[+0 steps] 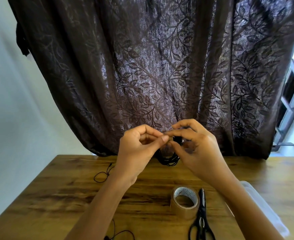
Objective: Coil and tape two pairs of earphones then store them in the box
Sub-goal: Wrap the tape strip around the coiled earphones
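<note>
My left hand (141, 146) and my right hand (194, 144) meet above the far part of the wooden table (73, 196). Between them hangs a coiled pair of black earphones (168, 160), its loops dangling below my fingers. Both hands pinch the top of the coil; whether tape is on it I cannot tell. A second pair of black earphones (102, 174) lies loose on the table to the left, its cable running under my left forearm to the near edge (123, 234). A translucent box (264, 210) sits at the right, partly hidden by my right forearm.
A roll of brown tape (184, 202) stands on the table near the front, with black scissors (201, 220) lying just to its right. A dark leaf-patterned curtain (151, 75) hangs behind the table. A window frame (293, 87) shows at the right.
</note>
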`<move>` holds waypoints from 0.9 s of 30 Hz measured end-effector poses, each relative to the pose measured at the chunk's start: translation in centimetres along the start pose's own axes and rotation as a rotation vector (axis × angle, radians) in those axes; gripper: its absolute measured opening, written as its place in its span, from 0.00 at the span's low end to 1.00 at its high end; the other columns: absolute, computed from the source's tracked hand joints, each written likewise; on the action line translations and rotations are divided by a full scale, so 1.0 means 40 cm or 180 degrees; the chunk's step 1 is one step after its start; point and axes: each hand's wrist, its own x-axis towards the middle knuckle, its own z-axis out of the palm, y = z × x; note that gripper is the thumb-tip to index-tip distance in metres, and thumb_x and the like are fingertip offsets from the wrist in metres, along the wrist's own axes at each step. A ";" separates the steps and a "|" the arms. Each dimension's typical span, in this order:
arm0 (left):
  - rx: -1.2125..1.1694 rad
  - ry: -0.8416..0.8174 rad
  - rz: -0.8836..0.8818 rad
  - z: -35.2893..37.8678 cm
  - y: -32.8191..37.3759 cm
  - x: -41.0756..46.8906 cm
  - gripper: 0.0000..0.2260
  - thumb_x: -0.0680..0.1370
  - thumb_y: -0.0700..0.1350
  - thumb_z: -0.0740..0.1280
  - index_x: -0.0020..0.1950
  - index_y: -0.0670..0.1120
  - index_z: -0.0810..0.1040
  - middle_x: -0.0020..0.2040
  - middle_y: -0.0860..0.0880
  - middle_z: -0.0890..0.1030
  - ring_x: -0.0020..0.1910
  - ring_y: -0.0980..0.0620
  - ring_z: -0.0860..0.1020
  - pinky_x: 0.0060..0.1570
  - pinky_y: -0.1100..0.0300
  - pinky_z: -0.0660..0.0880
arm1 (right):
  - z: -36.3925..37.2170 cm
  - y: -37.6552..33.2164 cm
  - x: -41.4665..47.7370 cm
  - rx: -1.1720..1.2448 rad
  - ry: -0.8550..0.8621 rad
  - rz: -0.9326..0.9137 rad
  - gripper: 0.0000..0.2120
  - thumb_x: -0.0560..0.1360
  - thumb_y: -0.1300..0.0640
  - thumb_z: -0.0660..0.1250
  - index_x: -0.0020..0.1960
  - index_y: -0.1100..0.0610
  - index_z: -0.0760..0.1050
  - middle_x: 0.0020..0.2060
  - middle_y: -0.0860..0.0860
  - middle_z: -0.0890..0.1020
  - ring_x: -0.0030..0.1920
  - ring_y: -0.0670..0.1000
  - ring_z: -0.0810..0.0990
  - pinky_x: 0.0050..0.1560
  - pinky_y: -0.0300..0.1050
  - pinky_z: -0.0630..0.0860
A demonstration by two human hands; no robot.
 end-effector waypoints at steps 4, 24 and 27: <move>0.0775 -0.0034 0.0662 -0.007 0.002 0.001 0.07 0.67 0.42 0.76 0.38 0.51 0.80 0.33 0.55 0.82 0.36 0.62 0.81 0.40 0.70 0.76 | 0.002 0.010 0.002 -0.0196 -0.0060 -0.0098 0.09 0.70 0.62 0.71 0.50 0.57 0.81 0.48 0.47 0.73 0.44 0.43 0.74 0.36 0.25 0.70; 0.1331 0.0036 0.0874 0.009 -0.028 0.006 0.04 0.69 0.42 0.74 0.43 0.46 0.83 0.36 0.56 0.82 0.40 0.63 0.80 0.40 0.72 0.76 | 0.021 0.048 0.008 -0.0622 -0.0769 -0.0246 0.08 0.70 0.59 0.64 0.45 0.62 0.77 0.41 0.52 0.74 0.38 0.48 0.73 0.38 0.48 0.72; 0.1198 -0.0062 0.0557 0.005 -0.031 0.009 0.02 0.71 0.43 0.73 0.42 0.47 0.83 0.36 0.54 0.83 0.37 0.62 0.81 0.37 0.72 0.75 | 0.021 0.051 0.008 -0.0725 -0.0828 -0.0343 0.09 0.72 0.59 0.63 0.47 0.63 0.78 0.43 0.55 0.76 0.38 0.54 0.78 0.36 0.52 0.77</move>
